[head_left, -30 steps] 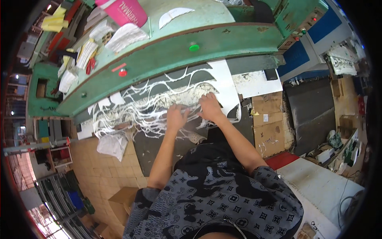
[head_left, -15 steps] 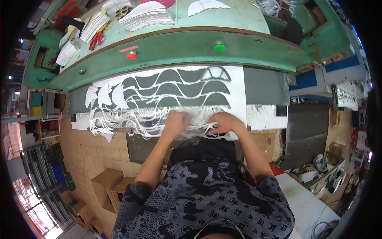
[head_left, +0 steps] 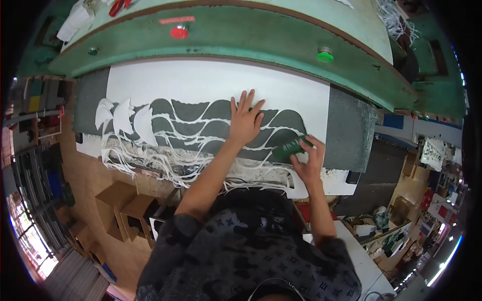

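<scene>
I see left hand (head_left: 244, 122) mid-frame, fingers splayed flat, pinning white sheet (head_left: 211, 85); right hand (head_left: 310, 161) center-right, fingers clasping dark green cutting die (head_left: 287, 148).

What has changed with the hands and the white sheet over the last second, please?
Both hands have left the tangle of white offcut strips at the near edge. The left hand now lies flat on the white sheet, further forward; the right hand has picked up a dark green curved cutting die. The three loose white cut pieces stay at the left.
</scene>
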A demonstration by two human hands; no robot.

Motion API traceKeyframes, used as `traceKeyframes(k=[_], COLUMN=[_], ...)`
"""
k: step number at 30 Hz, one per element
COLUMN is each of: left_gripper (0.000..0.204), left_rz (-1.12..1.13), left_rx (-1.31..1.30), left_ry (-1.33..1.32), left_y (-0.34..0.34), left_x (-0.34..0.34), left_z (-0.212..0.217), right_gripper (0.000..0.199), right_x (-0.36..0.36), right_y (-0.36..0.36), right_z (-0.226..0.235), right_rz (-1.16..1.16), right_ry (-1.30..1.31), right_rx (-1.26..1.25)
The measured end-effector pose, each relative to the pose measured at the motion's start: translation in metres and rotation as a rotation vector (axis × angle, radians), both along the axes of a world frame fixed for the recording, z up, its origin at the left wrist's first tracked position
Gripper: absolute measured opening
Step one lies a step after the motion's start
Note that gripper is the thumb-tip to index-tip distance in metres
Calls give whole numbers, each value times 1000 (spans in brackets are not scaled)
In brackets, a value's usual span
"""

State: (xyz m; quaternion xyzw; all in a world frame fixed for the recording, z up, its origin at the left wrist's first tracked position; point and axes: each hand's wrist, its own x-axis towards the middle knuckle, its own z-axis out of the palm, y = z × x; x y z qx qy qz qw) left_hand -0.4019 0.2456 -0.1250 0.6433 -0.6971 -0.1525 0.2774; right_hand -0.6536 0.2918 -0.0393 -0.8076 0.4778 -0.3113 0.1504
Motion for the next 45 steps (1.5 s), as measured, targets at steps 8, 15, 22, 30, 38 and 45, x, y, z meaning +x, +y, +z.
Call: traceKeyframes(k=[8,15,22,30,38,45], left_gripper=[53,69,72,83,29,34], left_rz=[-488,-659,-634,-436,-704,91], left_rx=[1002,734,547,200,521,252], left_ry=[1618,1613,1164,832,819,187], left_y=[103,141,182,191,149,96], left_x=[7,18,13,-18,50,161], left_z=[74,128,148,161,172,85], right_gripper=[56,97,64,29,45,32], right_x=[21,2,42,38,15,-43], right_y=[36,45,107,119,72,19], right_z=[100,108,85,59,117,110], right_rz=[599,386,319,145,441,323], right_ry=[284,-376,-683,-638,-203,543], right_rx=[-163,895,1214,921,899,528])
